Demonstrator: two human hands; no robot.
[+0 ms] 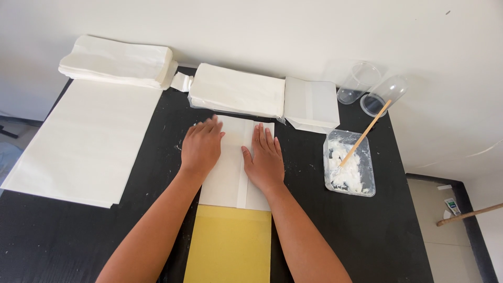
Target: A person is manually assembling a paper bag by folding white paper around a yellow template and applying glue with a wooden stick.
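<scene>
At the far left a large sheet (84,141) lay on the black table (367,230). The left hand (201,147) pressed flat, fingers spread, gripping nothing, on the folded white paper (230,167). The right hand (265,160) lay flat on it too, just beside the middle seam. The paper rested under both palms, above a yellow board (230,243). To the right stood a tub of paste (350,167) with a wooden stick (364,135).

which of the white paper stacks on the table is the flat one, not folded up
The large stack of flat sheets at the left edge; the two stacks along the wall are folded bundles.
</scene>
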